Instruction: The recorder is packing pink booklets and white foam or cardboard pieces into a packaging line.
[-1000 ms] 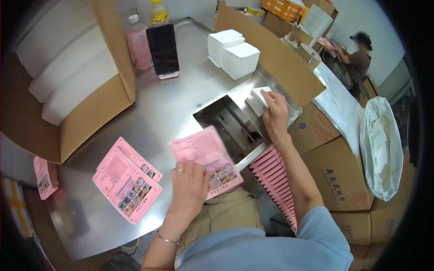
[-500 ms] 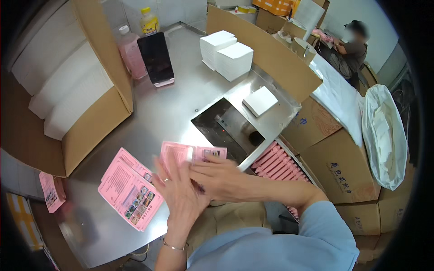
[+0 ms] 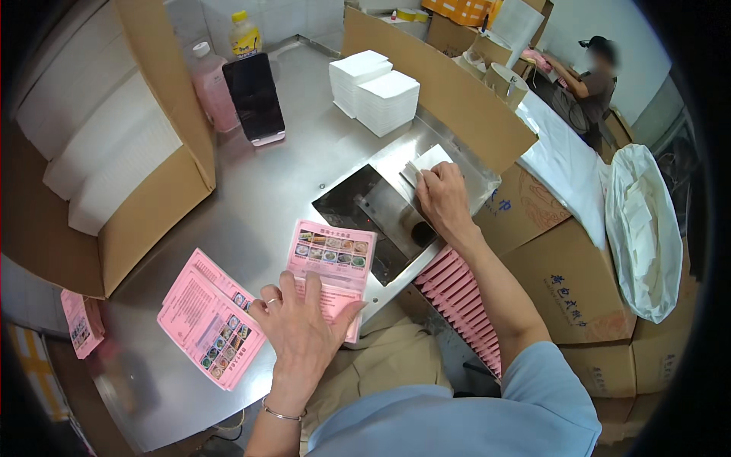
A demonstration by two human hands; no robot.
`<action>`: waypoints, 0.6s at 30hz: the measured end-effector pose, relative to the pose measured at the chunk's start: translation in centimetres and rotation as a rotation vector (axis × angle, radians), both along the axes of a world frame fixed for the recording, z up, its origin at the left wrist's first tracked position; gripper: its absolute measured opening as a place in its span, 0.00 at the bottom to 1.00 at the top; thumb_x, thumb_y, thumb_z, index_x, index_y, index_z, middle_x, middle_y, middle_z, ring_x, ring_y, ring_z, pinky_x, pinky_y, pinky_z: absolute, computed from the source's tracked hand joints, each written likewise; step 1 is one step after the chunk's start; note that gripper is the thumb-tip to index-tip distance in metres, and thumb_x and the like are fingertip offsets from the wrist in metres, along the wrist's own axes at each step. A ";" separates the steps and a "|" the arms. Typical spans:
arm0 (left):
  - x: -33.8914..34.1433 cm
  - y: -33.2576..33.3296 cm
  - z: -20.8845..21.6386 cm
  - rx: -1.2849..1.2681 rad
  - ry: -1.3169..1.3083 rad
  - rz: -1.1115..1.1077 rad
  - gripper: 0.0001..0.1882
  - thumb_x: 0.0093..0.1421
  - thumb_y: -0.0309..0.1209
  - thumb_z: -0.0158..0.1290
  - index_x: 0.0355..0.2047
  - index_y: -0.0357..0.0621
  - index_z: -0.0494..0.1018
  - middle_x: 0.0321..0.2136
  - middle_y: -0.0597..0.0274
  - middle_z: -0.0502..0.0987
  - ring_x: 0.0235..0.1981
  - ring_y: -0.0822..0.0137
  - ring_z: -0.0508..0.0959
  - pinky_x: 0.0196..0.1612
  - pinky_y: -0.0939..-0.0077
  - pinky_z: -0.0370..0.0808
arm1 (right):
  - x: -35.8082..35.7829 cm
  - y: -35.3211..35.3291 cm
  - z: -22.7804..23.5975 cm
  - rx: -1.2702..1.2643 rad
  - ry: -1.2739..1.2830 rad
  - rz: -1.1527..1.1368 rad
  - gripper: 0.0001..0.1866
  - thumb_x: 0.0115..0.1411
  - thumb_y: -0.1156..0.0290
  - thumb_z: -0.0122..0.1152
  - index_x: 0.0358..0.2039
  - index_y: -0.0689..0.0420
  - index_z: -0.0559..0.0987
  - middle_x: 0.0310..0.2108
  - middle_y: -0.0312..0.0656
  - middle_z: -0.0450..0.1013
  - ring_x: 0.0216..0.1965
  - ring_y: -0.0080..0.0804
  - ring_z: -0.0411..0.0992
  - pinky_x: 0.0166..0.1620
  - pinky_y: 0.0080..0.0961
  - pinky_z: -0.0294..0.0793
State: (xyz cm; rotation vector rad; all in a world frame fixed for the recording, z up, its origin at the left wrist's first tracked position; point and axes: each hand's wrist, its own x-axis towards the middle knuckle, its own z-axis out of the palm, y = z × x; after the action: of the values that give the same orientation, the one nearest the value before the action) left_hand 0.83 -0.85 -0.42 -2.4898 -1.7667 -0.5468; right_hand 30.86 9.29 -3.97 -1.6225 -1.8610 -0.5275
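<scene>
My left hand (image 3: 304, 327) lies with fingers spread on a pink printed sheet (image 3: 333, 250) with food pictures, creased across its middle and laid open at the table's front edge. My right hand (image 3: 444, 199) reaches out to a small stack of white folded paper napkins (image 3: 431, 157) beyond the dark table opening (image 3: 358, 199). Its fingers are closed at the stack's near edge, pinching napkin paper; how many layers I cannot tell. Left of my left hand rests a pile of pink printed sheets (image 3: 199, 320).
Taller napkin stacks (image 3: 384, 99) stand behind, beside a cardboard panel (image 3: 434, 84). A phone (image 3: 255, 97) and two bottles (image 3: 215, 87) are at the back left. An open carton (image 3: 156, 213) holds white stacks. Folded pink packets (image 3: 461, 301) fill a rack at right, near cartons (image 3: 560, 282).
My right hand has left the pink sheet and moved out to the small napkin stack, closing on it. The sheet now lies opened, with my left hand still on it.
</scene>
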 end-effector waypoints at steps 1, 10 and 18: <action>0.0 0.0 -0.1 0.004 0.000 -0.002 0.37 0.48 0.60 0.63 0.46 0.43 0.75 0.47 0.49 0.69 0.39 0.51 0.66 0.42 0.53 0.62 | 0.1 0.0 0.0 0.002 0.022 0.017 0.07 0.57 0.76 0.62 0.37 0.62 0.79 0.33 0.47 0.69 0.37 0.45 0.69 0.40 0.39 0.71; -0.4 -0.4 -0.3 -0.188 -0.283 -0.203 0.28 0.47 0.37 0.61 0.50 0.42 0.74 0.41 0.48 0.71 0.43 0.48 0.70 0.43 0.53 0.66 | -6.7 -5.6 1.0 -0.153 0.022 0.488 0.23 0.53 0.71 0.64 0.50 0.65 0.77 0.56 0.53 0.70 0.54 0.56 0.69 0.58 0.52 0.70; 0.9 0.1 -0.2 -0.073 -0.363 -0.177 0.42 0.50 0.27 0.62 0.67 0.45 0.60 0.33 0.50 0.67 0.35 0.49 0.69 0.41 0.53 0.66 | -14.4 -3.1 -0.7 -0.281 -0.118 0.551 0.14 0.58 0.70 0.54 0.44 0.59 0.78 0.45 0.55 0.73 0.51 0.55 0.72 0.63 0.71 0.54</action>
State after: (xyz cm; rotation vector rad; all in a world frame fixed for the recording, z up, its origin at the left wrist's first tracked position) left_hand 1.75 -0.78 -0.58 -2.7566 -1.7025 -1.0217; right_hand 16.42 6.23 -4.64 -1.1693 -2.4341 -0.1257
